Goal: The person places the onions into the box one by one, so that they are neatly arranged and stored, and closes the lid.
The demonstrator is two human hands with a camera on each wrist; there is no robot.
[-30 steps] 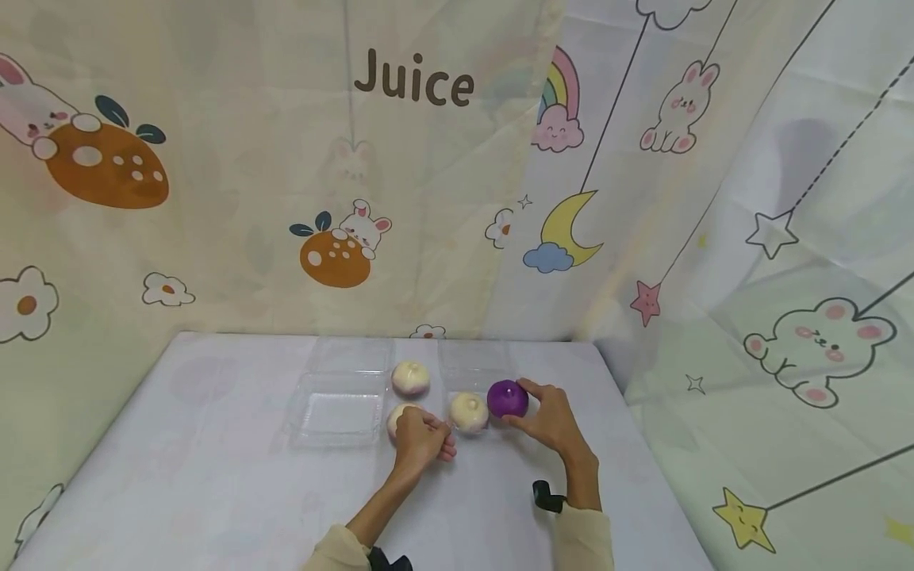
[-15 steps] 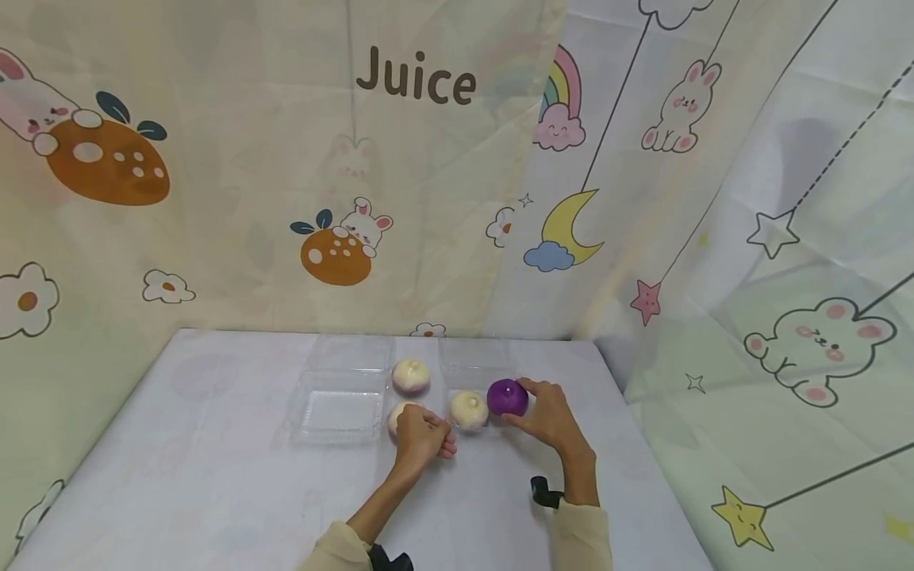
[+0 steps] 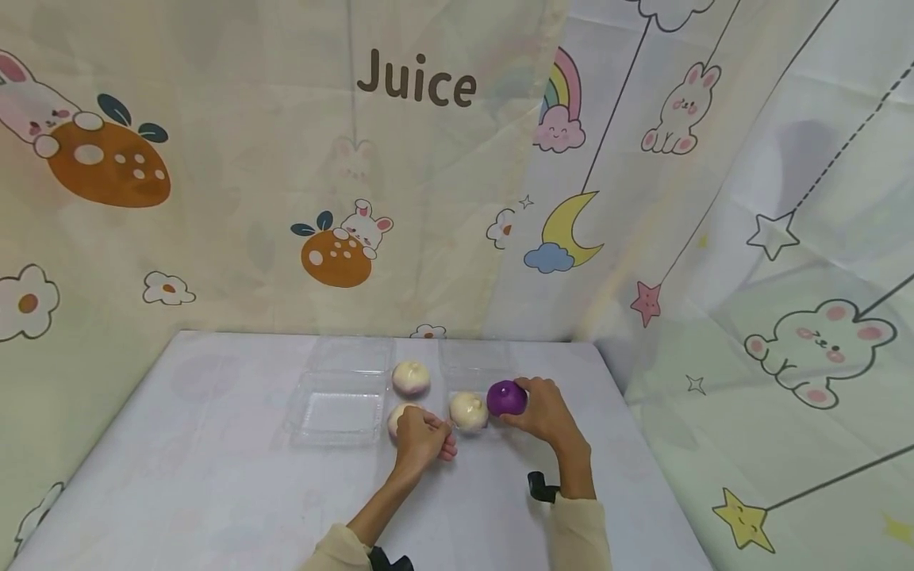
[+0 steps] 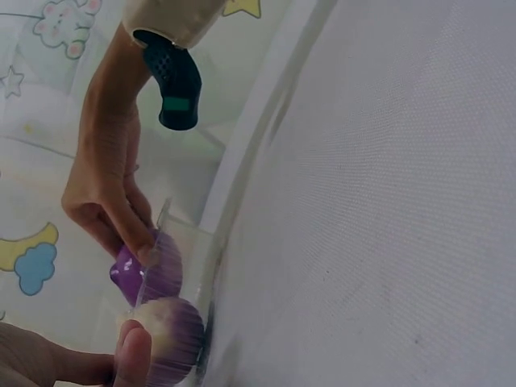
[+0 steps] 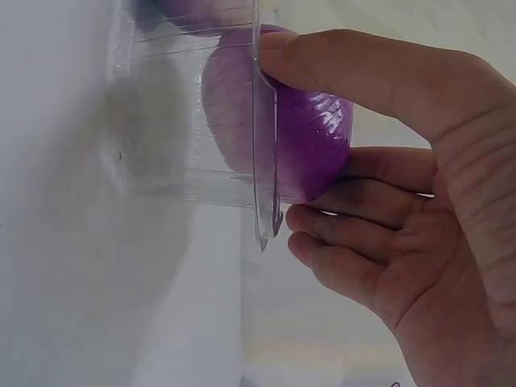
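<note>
My right hand (image 3: 546,408) grips a glossy purple onion (image 3: 505,398) with thumb and fingers. In the right wrist view the onion (image 5: 322,137) sits partly below the rim of a clear plastic box (image 5: 230,192). Beside it in the same box lies a cream-and-purple turnip (image 3: 468,411). My left hand (image 3: 423,436), fingers curled, is at the box's left edge. Its thumb (image 4: 133,355) seems to pinch the rim in front of the turnip; the exact contact is partly hidden. A second turnip (image 3: 395,420) is half covered by my left hand.
Left of my hands stands another clear plastic box (image 3: 343,412) with its lid (image 3: 350,357) folded back. A third turnip (image 3: 411,377) rests between the two boxes. Printed fabric walls (image 3: 236,238) border the white table (image 3: 214,476) at the back and sides.
My right wrist and forearm have shifted slightly left, with the onion staying almost in place. The left hand, turnips and boxes look unmoved.
</note>
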